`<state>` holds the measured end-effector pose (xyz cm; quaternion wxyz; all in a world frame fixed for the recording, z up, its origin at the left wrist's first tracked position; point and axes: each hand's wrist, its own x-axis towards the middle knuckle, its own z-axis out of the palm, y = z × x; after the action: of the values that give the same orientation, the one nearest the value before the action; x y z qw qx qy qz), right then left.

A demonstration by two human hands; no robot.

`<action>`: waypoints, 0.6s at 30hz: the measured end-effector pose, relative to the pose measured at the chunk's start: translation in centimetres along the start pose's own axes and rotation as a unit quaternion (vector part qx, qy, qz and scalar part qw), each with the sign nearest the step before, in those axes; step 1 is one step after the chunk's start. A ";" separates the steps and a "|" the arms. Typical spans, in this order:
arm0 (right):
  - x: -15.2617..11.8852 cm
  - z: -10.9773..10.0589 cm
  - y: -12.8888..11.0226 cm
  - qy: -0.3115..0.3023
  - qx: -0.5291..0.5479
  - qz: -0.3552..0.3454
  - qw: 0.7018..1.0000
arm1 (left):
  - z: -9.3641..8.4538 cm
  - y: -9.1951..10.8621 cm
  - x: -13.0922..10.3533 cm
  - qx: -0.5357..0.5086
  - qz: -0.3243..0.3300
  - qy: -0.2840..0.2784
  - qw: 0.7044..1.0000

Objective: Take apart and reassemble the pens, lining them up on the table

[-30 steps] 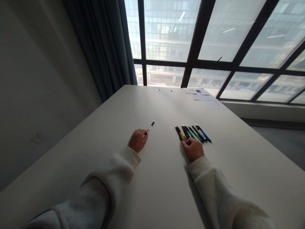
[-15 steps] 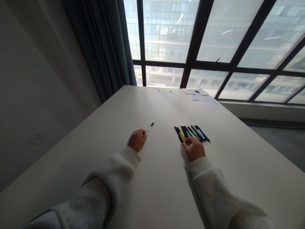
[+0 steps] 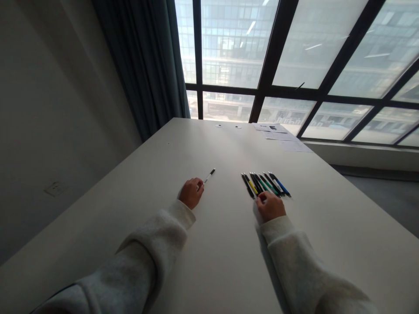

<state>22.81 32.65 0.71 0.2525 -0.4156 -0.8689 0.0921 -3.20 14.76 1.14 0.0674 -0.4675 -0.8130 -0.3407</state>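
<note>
My left hand (image 3: 191, 192) rests on the table, its fingers closed around the rear of a slim white pen (image 3: 209, 175) with a black front, whose tip points away from me. To the right lies a row of several pens side by side, tips facing the window: a black pen (image 3: 247, 186) at the left end, a yellow and black pen (image 3: 251, 185), a green and black pen (image 3: 269, 185) and a blue and black pen (image 3: 280, 185) at the right end. Against the row's near ends, my right hand (image 3: 271, 206) has its fingers pinched together; what they grip, if anything, is hidden.
The white table (image 3: 222, 253) stretches to the window (image 3: 229, 56). Paper sheets (image 3: 278, 136) lie at its far right corner, and two small white pieces (image 3: 218, 126) near the far edge. A dark curtain (image 3: 147, 65) hangs beyond the left side.
My right hand has shifted slightly right along the pens' near ends, uncovering the leftmost black pen, and its fingers are drawn closer together. My left hand keeps the white pen; the view tilted slightly.
</note>
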 end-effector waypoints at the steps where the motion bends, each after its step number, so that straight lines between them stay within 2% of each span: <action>1: 0.0 0.0 -0.1 0.001 0.001 0.002 1.000 | 0.0 0.0 0.0 -0.001 0.000 0.000 1.000; 6: 0.1 -0.1 -0.7 0.008 0.007 0.003 1.000 | 0.0 0.1 -0.1 -0.004 0.000 -0.002 1.000; 10: 0.0 -0.2 -1.0 0.018 0.035 -0.038 0.999 | 0.1 0.0 0.0 -0.009 0.000 -0.003 1.000; 13: 0.0 -0.2 -1.3 0.001 0.024 -0.054 0.998 | 0.1 0.0 0.0 -0.016 0.000 -0.005 1.000; 18: 0.3 -0.2 -1.9 -0.022 -0.034 -0.026 0.999 | -0.1 0.3 -0.1 -0.039 -0.009 0.000 0.999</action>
<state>21.42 31.65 1.71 0.2211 -0.3993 -0.8874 0.0650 -2.93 14.67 1.34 0.0458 -0.4621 -0.8034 -0.3729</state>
